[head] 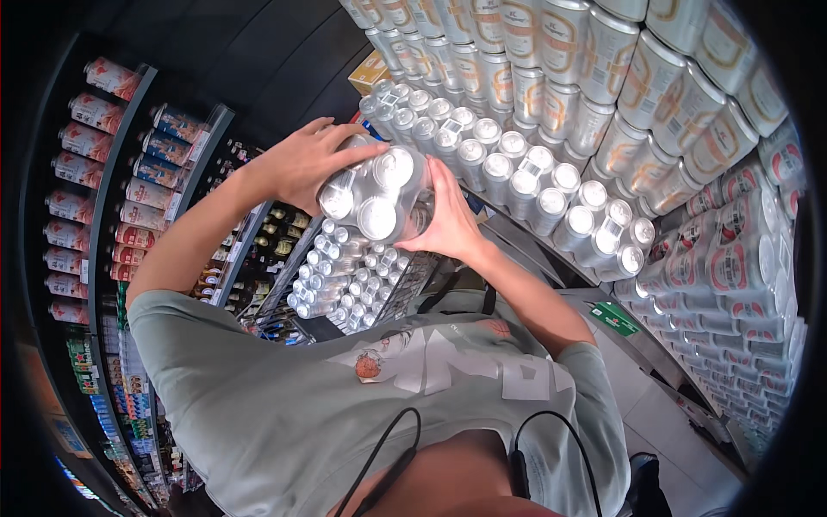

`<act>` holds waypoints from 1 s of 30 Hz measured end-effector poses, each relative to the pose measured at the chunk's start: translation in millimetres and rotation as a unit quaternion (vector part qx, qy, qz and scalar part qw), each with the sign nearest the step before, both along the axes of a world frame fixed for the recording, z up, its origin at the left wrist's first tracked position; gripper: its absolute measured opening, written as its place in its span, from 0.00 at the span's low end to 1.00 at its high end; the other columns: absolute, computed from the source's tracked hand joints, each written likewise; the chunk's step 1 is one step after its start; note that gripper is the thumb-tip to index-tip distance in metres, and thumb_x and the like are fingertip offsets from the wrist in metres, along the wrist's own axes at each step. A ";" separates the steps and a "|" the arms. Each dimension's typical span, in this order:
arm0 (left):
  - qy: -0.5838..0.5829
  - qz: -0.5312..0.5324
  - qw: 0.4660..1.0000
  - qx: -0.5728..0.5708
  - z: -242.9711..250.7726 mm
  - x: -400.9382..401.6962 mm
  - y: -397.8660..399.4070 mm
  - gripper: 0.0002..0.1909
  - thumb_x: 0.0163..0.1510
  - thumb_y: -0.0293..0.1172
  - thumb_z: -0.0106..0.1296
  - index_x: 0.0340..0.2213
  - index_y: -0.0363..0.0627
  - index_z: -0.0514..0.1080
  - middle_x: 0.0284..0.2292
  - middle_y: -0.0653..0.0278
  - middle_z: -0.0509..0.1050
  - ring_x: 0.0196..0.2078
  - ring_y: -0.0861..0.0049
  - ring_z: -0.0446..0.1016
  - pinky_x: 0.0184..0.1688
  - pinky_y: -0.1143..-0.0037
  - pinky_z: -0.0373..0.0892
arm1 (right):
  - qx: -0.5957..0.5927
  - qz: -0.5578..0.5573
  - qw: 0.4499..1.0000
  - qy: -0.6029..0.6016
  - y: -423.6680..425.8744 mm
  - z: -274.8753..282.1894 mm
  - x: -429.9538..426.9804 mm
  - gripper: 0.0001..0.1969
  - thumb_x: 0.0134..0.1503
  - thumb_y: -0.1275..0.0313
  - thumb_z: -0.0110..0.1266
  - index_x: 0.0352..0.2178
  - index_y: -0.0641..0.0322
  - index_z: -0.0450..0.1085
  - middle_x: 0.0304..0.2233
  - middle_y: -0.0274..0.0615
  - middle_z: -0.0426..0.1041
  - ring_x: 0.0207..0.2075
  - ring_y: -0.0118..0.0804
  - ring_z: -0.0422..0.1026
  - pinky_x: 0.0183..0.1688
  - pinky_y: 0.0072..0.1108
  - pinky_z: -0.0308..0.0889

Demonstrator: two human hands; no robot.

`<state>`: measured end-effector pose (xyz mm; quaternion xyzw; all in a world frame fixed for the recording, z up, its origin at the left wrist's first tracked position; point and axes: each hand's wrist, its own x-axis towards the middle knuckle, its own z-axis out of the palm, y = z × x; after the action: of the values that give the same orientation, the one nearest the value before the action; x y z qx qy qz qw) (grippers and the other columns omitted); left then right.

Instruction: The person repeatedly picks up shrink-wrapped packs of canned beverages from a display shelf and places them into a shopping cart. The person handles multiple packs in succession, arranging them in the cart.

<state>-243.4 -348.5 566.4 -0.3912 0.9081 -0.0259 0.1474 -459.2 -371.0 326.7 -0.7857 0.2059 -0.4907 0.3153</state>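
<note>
Both hands hold a shrink-wrapped pack of silver drink cans (368, 187) in front of my chest, can lids facing up towards me. My left hand (310, 158) grips its far left side, fingers spread over the upper edge. On the right side, my right hand (449, 213) presses against the film with fingers and thumb apart. Beyond and to the right, a row of wrapped silver cans (513, 155) stands upright on a shelf. Beneath the held pack, a wire basket or cart (410, 281) contains more wrapped silver cans (336, 258).
Tall stacks of beer cans (620, 71) rise behind the row. More red-and-silver cans (736, 258) are piled at right. Shelves (97, 239) of cans and bottles line the left. A green box or sign (614, 318) is by the right shelf's edge, above the tiled floor (665, 413).
</note>
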 end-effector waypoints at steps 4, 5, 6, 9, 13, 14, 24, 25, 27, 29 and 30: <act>-0.026 0.027 0.999 -0.021 16.5 50.0 -65.7 0.70 0.16 0.33 0.72 0.66 0.63 0.51 0.56 0.53 0.65 0.54 0.49 0.70 0.61 0.60 0.65 | 0.045 0.023 0.998 0.049 -74.7 31.3 47.2 0.75 0.27 0.53 0.79 0.67 0.70 0.33 0.66 0.66 0.44 0.68 0.61 0.48 0.69 0.40 0.48; -0.025 0.028 0.999 -0.030 16.7 64.4 -84.4 0.69 0.14 0.30 0.70 0.65 0.59 0.53 0.56 0.56 0.65 0.54 0.50 0.69 0.60 0.61 0.66 | 0.046 0.017 0.997 0.053 -94.8 36.6 58.5 0.75 0.27 0.53 0.79 0.67 0.70 0.33 0.66 0.66 0.44 0.68 0.60 0.48 0.69 0.40 0.48; -0.021 0.034 0.999 -0.026 15.7 77.6 -101.8 0.69 0.15 0.30 0.70 0.65 0.60 0.53 0.56 0.56 0.65 0.54 0.50 0.69 0.60 0.61 0.66 | 0.051 0.016 0.997 0.058 -111.6 39.3 70.1 0.76 0.27 0.53 0.79 0.67 0.70 0.33 0.66 0.65 0.44 0.68 0.60 0.48 0.69 0.40 0.48; -0.015 0.043 0.999 -0.016 11.7 112.6 -156.4 0.69 0.17 0.30 0.71 0.66 0.62 0.51 0.55 0.56 0.66 0.55 0.49 0.69 0.60 0.61 0.66 | 0.051 0.003 0.996 0.070 -161.6 35.3 104.3 0.76 0.27 0.53 0.80 0.67 0.69 0.32 0.67 0.64 0.43 0.69 0.58 0.48 0.69 0.38 0.50; -0.013 0.028 0.999 0.008 -9.8 149.4 -222.8 0.69 0.19 0.31 0.72 0.66 0.64 0.49 0.55 0.55 0.66 0.55 0.49 0.68 0.60 0.61 0.67 | 0.071 -0.016 0.995 0.066 -211.9 15.6 140.4 0.78 0.25 0.55 0.81 0.67 0.68 0.30 0.66 0.62 0.43 0.68 0.57 0.50 0.67 0.39 0.54; -0.009 0.020 1.000 0.018 -16.1 156.2 -238.0 0.69 0.20 0.31 0.72 0.66 0.64 0.49 0.54 0.55 0.66 0.56 0.49 0.68 0.59 0.61 0.67 | 0.075 -0.025 0.995 0.066 -220.0 9.1 147.0 0.78 0.25 0.56 0.81 0.67 0.68 0.30 0.66 0.62 0.43 0.67 0.57 0.50 0.67 0.39 0.54; 0.037 -0.010 0.998 0.052 -55.2 185.6 -308.5 0.67 0.23 0.29 0.73 0.66 0.68 0.51 0.55 0.59 0.67 0.55 0.53 0.69 0.58 0.63 0.68 | 0.160 -0.055 0.985 0.041 -246.5 -23.6 169.1 0.77 0.25 0.55 0.81 0.66 0.71 0.32 0.64 0.64 0.47 0.65 0.58 0.54 0.66 0.40 0.55; 0.048 -0.004 0.997 0.053 -57.7 188.3 -308.0 0.66 0.24 0.28 0.72 0.66 0.68 0.51 0.56 0.59 0.66 0.56 0.54 0.68 0.58 0.64 0.68 | 0.153 -0.059 0.986 0.043 -247.2 -25.6 168.9 0.77 0.25 0.55 0.81 0.66 0.71 0.31 0.63 0.64 0.48 0.64 0.58 0.55 0.65 0.39 0.55; 0.072 0.009 0.996 0.051 -61.8 192.5 -303.8 0.64 0.26 0.26 0.71 0.66 0.68 0.52 0.57 0.60 0.65 0.58 0.56 0.67 0.59 0.65 0.67 | 0.134 -0.066 0.988 0.048 -247.5 -28.7 168.9 0.78 0.25 0.55 0.81 0.67 0.70 0.31 0.63 0.64 0.48 0.64 0.58 0.55 0.65 0.40 0.55; 0.124 0.062 0.988 0.071 -62.5 199.4 -298.0 0.62 0.30 0.23 0.68 0.66 0.62 0.51 0.62 0.57 0.59 0.64 0.56 0.60 0.64 0.66 0.62 | 0.129 -0.077 0.987 0.059 -247.7 -30.7 169.1 0.78 0.25 0.55 0.81 0.67 0.70 0.30 0.63 0.63 0.48 0.64 0.58 0.55 0.65 0.40 0.55; 0.180 0.078 0.979 0.057 -73.8 214.0 -291.5 0.62 0.30 0.22 0.68 0.67 0.60 0.50 0.63 0.56 0.57 0.65 0.56 0.58 0.65 0.65 0.60 | 0.135 -0.076 0.986 0.068 -245.0 -31.3 170.9 0.78 0.25 0.55 0.81 0.67 0.70 0.30 0.63 0.63 0.48 0.64 0.58 0.55 0.65 0.40 0.55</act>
<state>-29.4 -640.0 492.6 -0.4497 0.8865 0.1087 0.0049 -288.3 -616.0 295.4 -0.7494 0.3502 -0.4266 0.3657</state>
